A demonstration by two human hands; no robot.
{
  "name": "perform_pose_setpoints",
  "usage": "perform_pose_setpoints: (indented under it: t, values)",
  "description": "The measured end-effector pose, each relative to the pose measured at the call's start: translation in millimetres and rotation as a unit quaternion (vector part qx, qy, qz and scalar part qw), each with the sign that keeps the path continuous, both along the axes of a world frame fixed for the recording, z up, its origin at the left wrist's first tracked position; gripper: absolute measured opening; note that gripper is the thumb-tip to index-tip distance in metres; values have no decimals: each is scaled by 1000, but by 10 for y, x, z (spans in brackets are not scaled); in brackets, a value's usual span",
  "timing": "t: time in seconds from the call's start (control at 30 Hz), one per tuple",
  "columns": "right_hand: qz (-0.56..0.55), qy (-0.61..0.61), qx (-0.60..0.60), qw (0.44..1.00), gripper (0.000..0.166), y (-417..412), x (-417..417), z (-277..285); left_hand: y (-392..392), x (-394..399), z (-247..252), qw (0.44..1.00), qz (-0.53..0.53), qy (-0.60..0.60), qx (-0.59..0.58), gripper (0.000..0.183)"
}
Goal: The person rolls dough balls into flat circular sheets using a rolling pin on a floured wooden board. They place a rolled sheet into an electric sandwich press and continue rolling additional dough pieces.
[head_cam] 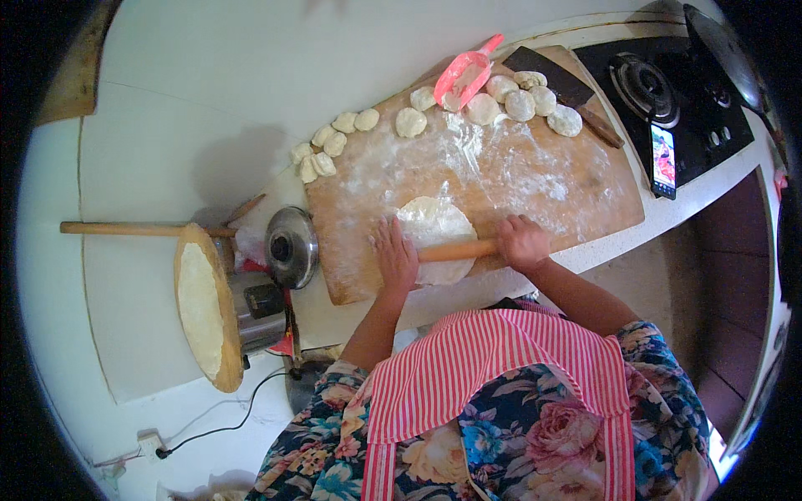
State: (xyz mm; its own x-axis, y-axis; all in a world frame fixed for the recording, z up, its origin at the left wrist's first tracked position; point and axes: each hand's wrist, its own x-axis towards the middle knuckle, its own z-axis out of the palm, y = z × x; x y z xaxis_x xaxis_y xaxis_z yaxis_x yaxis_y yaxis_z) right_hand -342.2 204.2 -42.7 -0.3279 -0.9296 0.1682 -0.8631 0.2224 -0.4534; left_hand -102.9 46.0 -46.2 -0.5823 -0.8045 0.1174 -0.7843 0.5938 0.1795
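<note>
A flat round of dough (435,219) lies near the front edge of a floured wooden board (388,163). Across its lower half runs a wooden rolling pin (457,250). My right hand (522,243) is curled around the pin's right end. At the other end, my left hand (397,255) rests over the pin with its fingers stretched forward; its palm hides that tip. Part of the dough shows on the near side of the pin.
Dough balls (411,123) line the board's back edge, beside a pink scoop (463,78) and a cleaver (548,75). To the right, a phone (663,160) leans by a gas stove (670,94). On the left, a metal lid (291,247) stands near a wooden paddle holding flatbread dough (199,307).
</note>
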Motion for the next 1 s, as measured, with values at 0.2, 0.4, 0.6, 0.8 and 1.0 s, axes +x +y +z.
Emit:
perform_pose_setpoints:
  t: [0.2,0.4,0.6,0.8,1.0]
  values:
    - [-47,5,47,998,18,-679,-277,-23,-640,-403,68,996,42,82,-6,51]
    - [-62,22,50,997,19,-1357,-559,17,-1408,-795,-10,989,76,105,-68,46]
    - [-41,20,106,993,22,-955,-375,52,-999,-583,64,994,30,98,-24,52]
    - [-61,-71,61,994,17,189,271,54,23,67,155,999,-35,13,25,61]
    - [-29,-13,23,999,20,137,151,-17,-76,-139,245,996,-74,-33,26,58]
